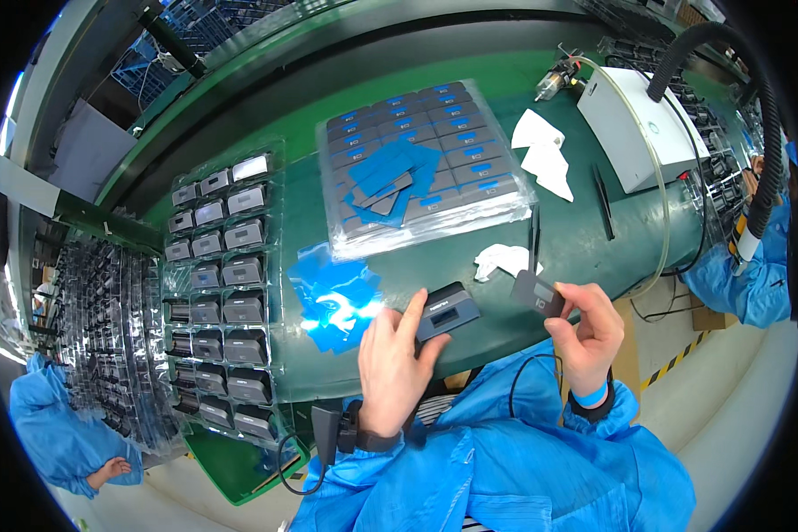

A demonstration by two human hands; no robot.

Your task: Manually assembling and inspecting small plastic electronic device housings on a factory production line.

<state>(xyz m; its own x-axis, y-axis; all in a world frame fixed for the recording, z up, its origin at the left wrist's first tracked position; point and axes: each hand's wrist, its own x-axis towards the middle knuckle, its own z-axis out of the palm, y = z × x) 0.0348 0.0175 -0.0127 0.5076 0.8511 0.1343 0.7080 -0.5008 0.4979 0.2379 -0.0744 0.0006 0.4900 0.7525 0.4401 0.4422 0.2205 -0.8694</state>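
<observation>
On the green bench's near edge, my left hand [392, 362] grips a dark grey device housing [452, 310] with thumb and forefinger. The housing has a rectangular window in its face. To its right, my right hand [592, 335] pinches a thin dark grey cover plate [535, 293] by its right edge, above the bench and apart from the housing. The plate has a small opening and a light mark. Left of the housing lies a heap of shiny blue film pieces [332, 293], close to my left hand. A crumpled white wipe [505, 262] rests just beyond the plate.
Clear trays of similar housings [244, 309] line the left. A stacked tray of grey plates [470, 151] with blue films stands ahead. Tweezers [603, 202], white wipes [545, 160], a white box [638, 124] and a black hose [767, 115] are right. Co-workers' blue sleeves [727, 284] show at both sides.
</observation>
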